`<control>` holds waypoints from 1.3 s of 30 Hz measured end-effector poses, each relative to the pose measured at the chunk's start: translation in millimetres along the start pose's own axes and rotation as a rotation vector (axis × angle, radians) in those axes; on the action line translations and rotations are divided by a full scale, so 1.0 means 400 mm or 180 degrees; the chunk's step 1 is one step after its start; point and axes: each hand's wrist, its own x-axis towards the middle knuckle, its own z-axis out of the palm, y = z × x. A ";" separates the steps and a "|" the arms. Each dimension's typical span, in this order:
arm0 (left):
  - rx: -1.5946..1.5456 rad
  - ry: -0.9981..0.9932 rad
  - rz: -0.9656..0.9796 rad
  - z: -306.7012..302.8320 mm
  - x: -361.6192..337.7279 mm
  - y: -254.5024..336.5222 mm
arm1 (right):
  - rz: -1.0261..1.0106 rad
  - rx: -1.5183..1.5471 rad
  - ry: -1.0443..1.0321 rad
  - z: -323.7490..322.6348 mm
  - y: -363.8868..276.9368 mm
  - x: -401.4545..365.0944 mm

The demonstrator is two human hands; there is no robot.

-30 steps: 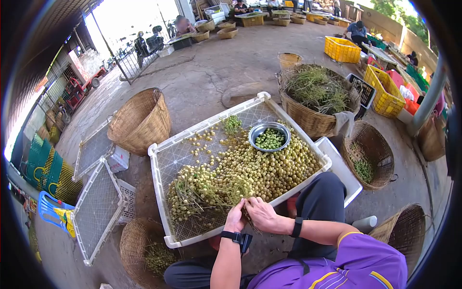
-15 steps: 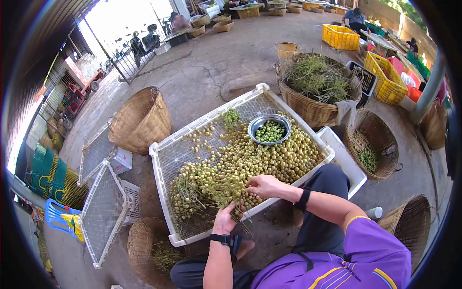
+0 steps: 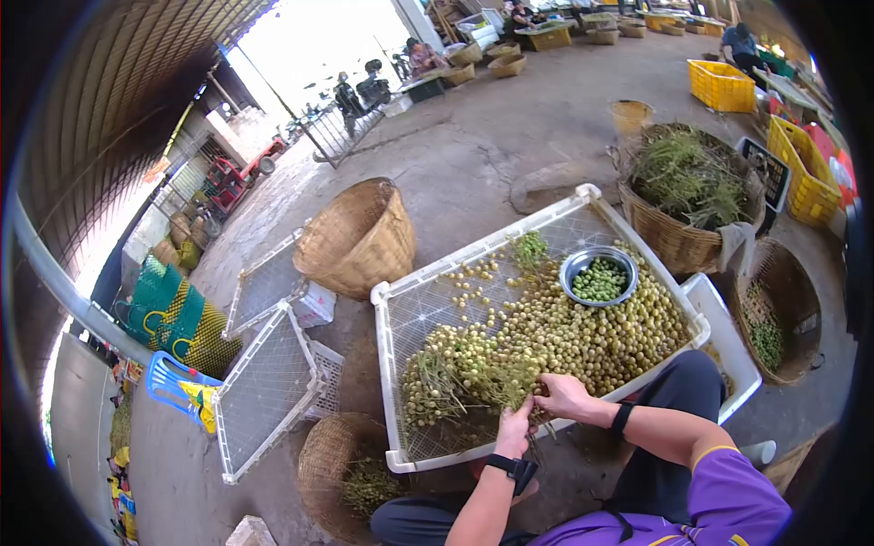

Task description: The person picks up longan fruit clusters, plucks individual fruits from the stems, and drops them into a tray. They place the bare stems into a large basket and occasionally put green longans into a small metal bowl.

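Fingers (L) [image 3: 518,416] grasping 1 stem bunch [image 3: 512,384]; R fingers [image 3: 550,401], grip unclear; 1 bowl [image 3: 598,300], 1 tray [image 3: 421,318].

A grey concrete floor [image 3: 478,150] spread out beneath a ribbed roof [image 3: 114,105]. White daylight glared through a wide opening [image 3: 314,50], with a metal railing [image 3: 350,134] near it. 1 blue plastic chair [image 3: 164,376] stood beside a grey pole [image 3: 68,287].

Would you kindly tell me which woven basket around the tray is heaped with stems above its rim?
The basket beyond the upper-right side of the tray, with pale cloth at its rim; no other nearby shows such a heap of stems.
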 end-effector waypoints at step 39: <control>0.0390 -0.0466 0.0418 -0.059 -0.117 0.205 | 0.0647 0.4772 -0.0997 -0.145 0.036 0.059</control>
